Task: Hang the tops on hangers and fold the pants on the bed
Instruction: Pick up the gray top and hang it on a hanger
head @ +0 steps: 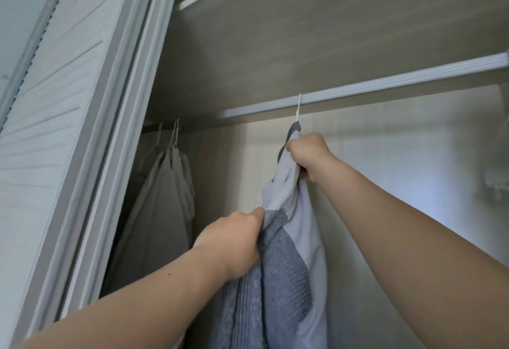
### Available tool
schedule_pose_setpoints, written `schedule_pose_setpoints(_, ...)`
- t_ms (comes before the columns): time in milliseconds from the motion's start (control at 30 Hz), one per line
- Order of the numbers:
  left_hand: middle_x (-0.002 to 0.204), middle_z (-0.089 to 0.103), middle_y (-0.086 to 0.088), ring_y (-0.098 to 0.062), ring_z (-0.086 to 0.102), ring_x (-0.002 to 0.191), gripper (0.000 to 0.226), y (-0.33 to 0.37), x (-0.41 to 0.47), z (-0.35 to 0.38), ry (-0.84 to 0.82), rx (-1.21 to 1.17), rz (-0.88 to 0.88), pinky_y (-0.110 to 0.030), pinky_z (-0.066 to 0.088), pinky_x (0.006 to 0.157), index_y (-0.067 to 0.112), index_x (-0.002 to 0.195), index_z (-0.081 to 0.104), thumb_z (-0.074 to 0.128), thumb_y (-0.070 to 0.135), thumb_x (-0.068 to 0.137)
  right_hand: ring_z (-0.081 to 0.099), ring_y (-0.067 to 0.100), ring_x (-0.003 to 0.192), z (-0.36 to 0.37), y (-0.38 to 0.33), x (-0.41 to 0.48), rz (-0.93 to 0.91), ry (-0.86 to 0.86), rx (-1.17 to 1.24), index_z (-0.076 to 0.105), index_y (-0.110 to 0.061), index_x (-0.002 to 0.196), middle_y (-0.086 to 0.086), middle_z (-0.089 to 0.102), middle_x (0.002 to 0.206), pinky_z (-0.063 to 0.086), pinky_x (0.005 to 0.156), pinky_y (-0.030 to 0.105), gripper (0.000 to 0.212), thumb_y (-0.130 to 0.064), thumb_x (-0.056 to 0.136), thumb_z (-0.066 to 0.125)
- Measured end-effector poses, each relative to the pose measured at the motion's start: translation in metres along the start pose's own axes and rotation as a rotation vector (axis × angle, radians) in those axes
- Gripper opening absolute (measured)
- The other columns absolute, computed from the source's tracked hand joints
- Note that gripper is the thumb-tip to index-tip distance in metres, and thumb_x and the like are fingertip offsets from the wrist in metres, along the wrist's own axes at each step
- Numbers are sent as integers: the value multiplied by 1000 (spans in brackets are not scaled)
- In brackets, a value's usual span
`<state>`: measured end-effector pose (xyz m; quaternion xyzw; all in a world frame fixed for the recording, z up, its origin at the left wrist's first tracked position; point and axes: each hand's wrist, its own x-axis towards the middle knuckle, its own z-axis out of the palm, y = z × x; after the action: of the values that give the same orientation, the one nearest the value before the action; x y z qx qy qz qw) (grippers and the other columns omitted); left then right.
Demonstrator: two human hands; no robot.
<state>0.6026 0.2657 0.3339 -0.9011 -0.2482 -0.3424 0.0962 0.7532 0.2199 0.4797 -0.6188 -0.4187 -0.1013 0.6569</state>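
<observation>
The grey-and-white top [283,279] hung in the wardrobe near the middle of the rail [385,85], with its white hanger hook [298,107] already over the rail. The step in hand looked like settling the top on its hanger. It would go best done gently: shoulders even on the hanger's arms, collar centred under the hook, and any downward tug kept light so the thin hook did not slip and the knit did not stretch. The hanger's arms were hidden under the cloth, so whether both shoulders were seated could not be told. The right grip [305,153] was raised just below the hook, fingers curled and pinching the white cloth at the neck. The left grip [234,241], lower and nearer, was clenched on a bunch of ribbed grey fabric, its forearm angled up from the lower left. Pale garments [162,197] hung well apart at the far left.
</observation>
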Motion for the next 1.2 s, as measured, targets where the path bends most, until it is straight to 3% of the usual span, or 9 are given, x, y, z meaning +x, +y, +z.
schedule_pose_setpoints(67, 108, 60, -9, -38, 62, 98, 19, -5, -2, -5, -57, 21, -30, -41, 50, 77, 21, 113, 43, 44, 17, 94, 62, 30, 61, -2, -4, -15, -21, -104, -104, 53, -9, 90, 15, 60, 82, 52, 47, 31, 9, -13, 84, 58)
schedule_pose_setpoints(200, 119, 61, -11, -38, 62, 105, 25, -16, -6, -17, -112, 94, -73, -42, 52, 85, 22, 119, 49, 45, 18, 94, 59, 31, 32, -4, -16, -50, -160, -171, -534, 55, -1, 72, 17, 62, 47, 48, 32, 31, 25, -24, 79, 57)
schedule_pose_setpoints(333, 117, 59, -11, -36, 62, 105, 24, -24, -7, -34, -153, 230, -72, -38, 47, 78, 21, 119, 49, 48, 19, 95, 66, 32, 52, 1, -21, -70, -344, -202, -725, 52, -8, 65, 12, 62, 54, 58, 53, 35, 29, -26, 88, 53)
schedule_pose_setpoints(433, 115, 61, -8, -32, 63, 103, 29, -33, -8, -54, -187, 284, -87, -40, 51, 81, 22, 123, 53, 51, 18, 94, 58, 30, 67, 8, -22, -75, -439, -189, -657, 42, -14, 65, 8, 54, 68, 47, 58, 23, 33, -22, 97, 47)
schedule_pose_setpoints(567, 103, 56, -1, -25, 59, 95, 22, -52, -12, -72, -198, 303, -161, -37, 48, 79, 24, 118, 52, 52, 19, 96, 65, 38, 89, 33, -15, -71, -505, -89, -550, 37, -9, 62, 21, 62, 81, 48, 73, 32, 41, -23, 100, 44)
schedule_pose_setpoints(700, 105, 57, -1, -23, 59, 92, 21, -67, -17, -75, -184, 344, -248, -36, 51, 78, 21, 116, 50, 53, 19, 96, 60, 40, 100, 71, 0, -58, -467, -94, -372, 59, -1, 92, 27, 65, 104, 34, 72, 31, 32, -26, 103, 43)
schedule_pose_setpoints(933, 80, 43, 3, -14, 47, 64, 26, -80, -22, -64, -171, 392, -320, -29, 42, 59, 13, 121, 48, 55, 12, 96, 62, 41, 104, 146, 9, -30, -393, -187, -189, 65, 4, 108, 26, 65, 112, 40, 75, 35, 40, -29, 103, 44)
schedule_pose_setpoints(1067, 104, 57, -7, -26, 60, 87, 45, -81, -20, -49, -198, 462, -353, -35, 44, 67, 10, 141, 39, 53, 10, 97, 60, 41, 108, 185, 11, -20, -373, -269, -158, 64, 4, 110, 28, 64, 116, 38, 76, 35, 42, -32, 104, 43)
schedule_pose_setpoints(1200, 120, 60, -12, -32, 62, 103, 37, -88, -10, -36, -243, 426, -426, -37, 43, 73, 4, 135, 47, 51, 4, 97, 61, 41, 105, 216, 18, -5, -337, -369, -149, 62, 5, 109, 28, 63, 114, 41, 76, 35, 39, -28, 105, 42)
